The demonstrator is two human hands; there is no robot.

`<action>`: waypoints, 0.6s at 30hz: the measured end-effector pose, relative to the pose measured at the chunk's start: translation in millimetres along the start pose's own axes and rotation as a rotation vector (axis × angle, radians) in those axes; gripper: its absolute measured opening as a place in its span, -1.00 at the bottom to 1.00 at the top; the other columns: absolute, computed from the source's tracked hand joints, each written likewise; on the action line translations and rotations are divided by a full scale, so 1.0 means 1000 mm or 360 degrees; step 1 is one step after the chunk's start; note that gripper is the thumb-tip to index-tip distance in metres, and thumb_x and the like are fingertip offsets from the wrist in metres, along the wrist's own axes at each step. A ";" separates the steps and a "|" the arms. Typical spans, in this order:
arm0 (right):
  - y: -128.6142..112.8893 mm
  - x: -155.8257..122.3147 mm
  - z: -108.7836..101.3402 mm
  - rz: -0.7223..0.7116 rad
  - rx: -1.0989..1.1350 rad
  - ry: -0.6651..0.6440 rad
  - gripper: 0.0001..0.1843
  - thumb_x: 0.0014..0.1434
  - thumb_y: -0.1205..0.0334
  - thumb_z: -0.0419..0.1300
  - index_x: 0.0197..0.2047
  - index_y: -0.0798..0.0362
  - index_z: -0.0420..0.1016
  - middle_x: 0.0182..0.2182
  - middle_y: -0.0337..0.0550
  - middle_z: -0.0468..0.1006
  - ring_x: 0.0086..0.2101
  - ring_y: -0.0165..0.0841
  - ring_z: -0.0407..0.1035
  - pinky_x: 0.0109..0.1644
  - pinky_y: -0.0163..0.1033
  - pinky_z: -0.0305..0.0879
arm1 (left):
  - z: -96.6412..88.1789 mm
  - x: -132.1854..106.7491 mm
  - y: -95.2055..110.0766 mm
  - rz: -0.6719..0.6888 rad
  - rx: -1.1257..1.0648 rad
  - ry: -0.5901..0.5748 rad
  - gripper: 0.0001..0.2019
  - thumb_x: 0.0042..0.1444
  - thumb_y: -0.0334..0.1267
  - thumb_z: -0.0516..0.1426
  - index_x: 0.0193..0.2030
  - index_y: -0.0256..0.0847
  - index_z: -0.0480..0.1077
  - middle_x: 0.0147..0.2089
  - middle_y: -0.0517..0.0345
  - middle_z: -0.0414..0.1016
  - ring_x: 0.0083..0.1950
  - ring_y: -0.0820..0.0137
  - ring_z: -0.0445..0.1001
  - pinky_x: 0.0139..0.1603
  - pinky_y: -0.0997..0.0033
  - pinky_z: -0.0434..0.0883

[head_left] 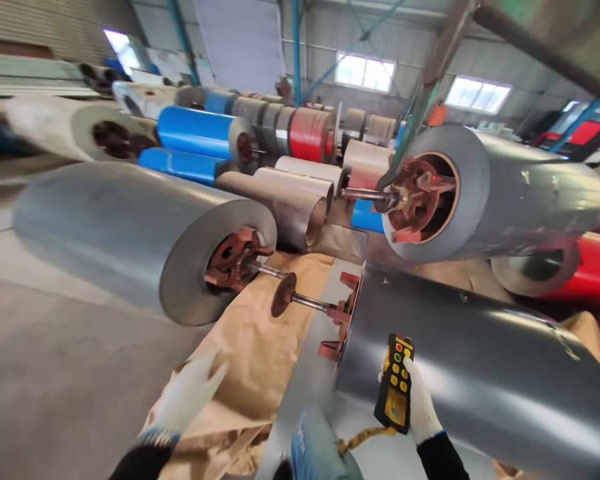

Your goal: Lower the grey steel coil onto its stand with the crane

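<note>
My right hand [420,407] is closed around the remote [397,383], thumb on its buttons, held just in front of the near coil [480,373]. My left hand [190,393] is open and empty, fingers spread, out over the brown paper [260,347] on the floor.

Up ahead the hung coil [485,193] sits off the floor on a sling [415,127] that runs from its red hub [420,200] up out of view. That's my worry. One wrong button and that load could swing or drop onto the near coil right below it, and I'm standing close. The sling grips only at the hub end as far as I can see; I can't tell what carries the far end, so a tilt is possible. The shaft [300,300] with its disc sticks out between the left coil [130,233] and the near coil, and a swinging load could catch it. My free hand is low near that gap too, a pinch spot if anything rolls.

Count: two gloved hands, one remote, one yellow cord [363,437] trailing from it. Three big grey coils close by, one of them hung. Behind them, roughly a dozen more rolls in blue, red, white and grey; too blurred for an exact number. Three bright windows on the back wall.
</note>
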State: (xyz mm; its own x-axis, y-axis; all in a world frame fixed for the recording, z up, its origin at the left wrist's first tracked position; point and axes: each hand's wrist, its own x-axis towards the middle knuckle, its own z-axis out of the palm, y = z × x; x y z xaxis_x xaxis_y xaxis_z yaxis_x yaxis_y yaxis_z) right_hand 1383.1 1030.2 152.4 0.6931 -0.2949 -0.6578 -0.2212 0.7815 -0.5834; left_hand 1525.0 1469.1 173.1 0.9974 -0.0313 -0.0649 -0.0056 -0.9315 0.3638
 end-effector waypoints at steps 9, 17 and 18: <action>0.002 0.081 0.098 0.0045 0.0367 0.0189 -0.42 0.03 -0.13 0.43 -0.07 0.17 0.54 -0.36 -0.02 0.68 -0.37 -0.14 0.55 -0.32 -0.09 0.52 | -0.058 0.352 0.281 0.1256 0.0511 0.0553 -0.40 0.24 -0.10 0.11 0.34 -0.40 0.25 0.34 -0.22 0.32 0.34 -0.07 0.25 0.43 -0.11 0.05; -0.001 0.141 0.164 0.0133 0.0712 0.0508 -0.41 -0.02 -0.16 0.44 -0.08 0.12 0.56 -0.34 0.00 0.69 -0.35 -0.07 0.57 -0.25 0.02 0.57 | -0.029 0.502 0.362 0.1489 0.0710 0.0691 -0.48 0.16 -0.04 0.17 0.07 -0.51 0.38 -0.08 -0.32 0.47 0.02 -0.12 0.45 0.42 -0.19 -0.09; -0.004 0.143 0.168 0.0133 0.0744 0.0553 -0.42 -0.02 -0.15 0.44 -0.08 0.11 0.56 -0.33 0.00 0.69 -0.34 -0.06 0.57 -0.21 0.06 0.58 | -0.028 0.511 0.361 0.1532 0.0670 0.0685 -0.56 0.20 -0.06 0.12 -0.01 -0.47 0.40 -0.16 -0.25 0.47 -0.07 -0.05 0.48 0.39 -0.10 0.01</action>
State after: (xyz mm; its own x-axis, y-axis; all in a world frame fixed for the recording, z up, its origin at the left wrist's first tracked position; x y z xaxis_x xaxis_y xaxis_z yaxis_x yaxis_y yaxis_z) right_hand 1598.3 1077.3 140.6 0.4031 -0.3229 -0.8563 0.1151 0.9462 -0.3026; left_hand 2034.5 1127.1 297.2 0.5066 -0.7489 0.4272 -0.7262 -0.6377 -0.2568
